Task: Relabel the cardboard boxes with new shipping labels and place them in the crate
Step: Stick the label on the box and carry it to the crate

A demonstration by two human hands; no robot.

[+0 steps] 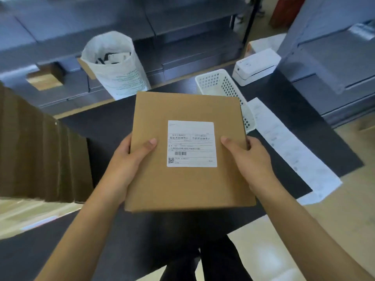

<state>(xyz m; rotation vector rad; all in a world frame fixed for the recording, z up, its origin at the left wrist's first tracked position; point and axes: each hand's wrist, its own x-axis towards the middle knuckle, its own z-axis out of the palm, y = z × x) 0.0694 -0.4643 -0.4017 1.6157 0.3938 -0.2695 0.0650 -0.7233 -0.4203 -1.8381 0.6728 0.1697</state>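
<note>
White perforated crate (218, 82) sits on the dark table (294, 122), beyond the far right corner of the held box; what can be seen of its inside shows no contents, though the near part is hidden behind the box. White woven sack (115, 65) stands past the table's far edge, mouth open, with dark and pale scraps inside, too blurred to identify. White label printer (255, 66) rests on the table just right of the crate. A long strip of white label paper (288, 149) lies flat along the table's right side. Brown corrugated cardboard (40, 151) is stacked at the left.

Left hand (129, 159) grips the cardboard box (186, 110) at its left edge: thumb lies flat on the top face, fingers curl underneath and out of sight. Right hand (249, 157) grips the right edge the same way, thumb on top pointing toward the label, fingertips wrapped round the side.

The box is held above the table in front of the person, top face up, tipped slightly toward the camera. Flat, nearly square, plain brown, clean edges. A white shipping label (191, 144) is stuck near the centre of the top face, lying smooth, printed with text lines, a barcode and a QR code at its lower left.
</note>
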